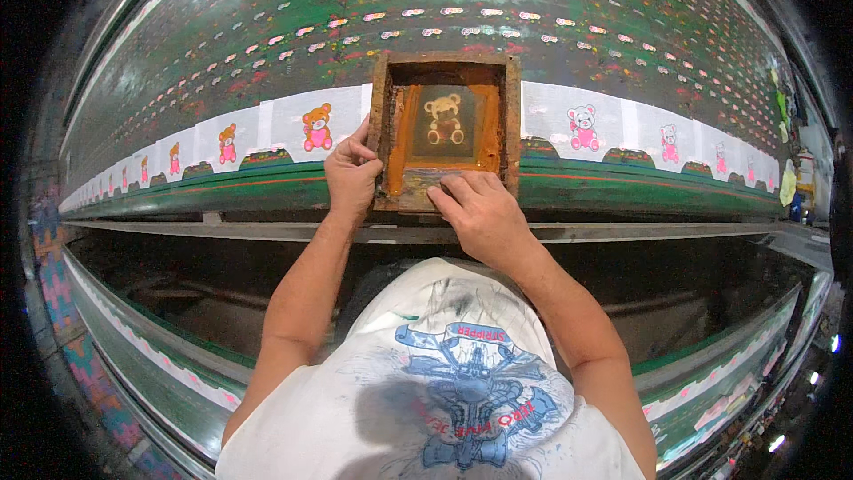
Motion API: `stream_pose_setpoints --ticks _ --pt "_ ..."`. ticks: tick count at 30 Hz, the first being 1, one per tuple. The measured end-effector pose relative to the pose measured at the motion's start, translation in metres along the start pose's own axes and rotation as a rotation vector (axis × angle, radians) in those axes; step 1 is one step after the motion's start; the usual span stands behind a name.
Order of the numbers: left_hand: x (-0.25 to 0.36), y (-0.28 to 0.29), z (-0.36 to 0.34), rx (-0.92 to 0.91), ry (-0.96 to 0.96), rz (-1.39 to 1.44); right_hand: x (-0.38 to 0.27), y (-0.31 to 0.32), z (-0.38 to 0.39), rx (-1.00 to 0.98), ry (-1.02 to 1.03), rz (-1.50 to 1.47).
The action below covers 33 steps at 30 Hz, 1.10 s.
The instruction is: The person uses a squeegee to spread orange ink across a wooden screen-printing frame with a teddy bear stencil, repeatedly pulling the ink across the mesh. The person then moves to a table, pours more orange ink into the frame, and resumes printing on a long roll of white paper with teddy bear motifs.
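Gripping a brown wooden frame (513, 120) is my left hand (352, 176); my right hand (482, 212) curls, hold unclear. Brown printed bears (317, 127) look done; pink-and-white bears (583, 128) remain.

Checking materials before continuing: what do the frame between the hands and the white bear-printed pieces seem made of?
Frame: probably wood, worn and matte, judging by its thick, brown, rough-edged bars. White pieces: likely thin cloth, matte, judging by their flat, glare-free faces; paper remains possible.
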<state>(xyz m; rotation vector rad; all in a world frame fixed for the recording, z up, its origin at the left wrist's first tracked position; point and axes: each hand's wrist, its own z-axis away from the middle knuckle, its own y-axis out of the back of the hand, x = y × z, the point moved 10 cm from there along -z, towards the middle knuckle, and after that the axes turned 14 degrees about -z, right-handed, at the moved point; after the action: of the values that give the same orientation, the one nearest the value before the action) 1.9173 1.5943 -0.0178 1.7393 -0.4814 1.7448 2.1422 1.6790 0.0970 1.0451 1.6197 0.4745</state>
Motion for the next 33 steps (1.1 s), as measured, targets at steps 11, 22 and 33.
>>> stream_pose_setpoints --ticks 11,22,33 --pt "-0.011 -0.003 -0.001 0.014 -0.001 -0.037 0.063 0.035 -0.066 -0.131 -0.121 -0.075" --pt "-0.011 -0.004 -0.001 -0.004 -0.025 -0.096 0.103 0.031 -0.110 -0.035 -0.154 0.055" --pt "-0.006 -0.004 -0.002 0.026 -0.148 -0.176 0.011 0.002 -0.040 -0.016 -0.108 0.107"
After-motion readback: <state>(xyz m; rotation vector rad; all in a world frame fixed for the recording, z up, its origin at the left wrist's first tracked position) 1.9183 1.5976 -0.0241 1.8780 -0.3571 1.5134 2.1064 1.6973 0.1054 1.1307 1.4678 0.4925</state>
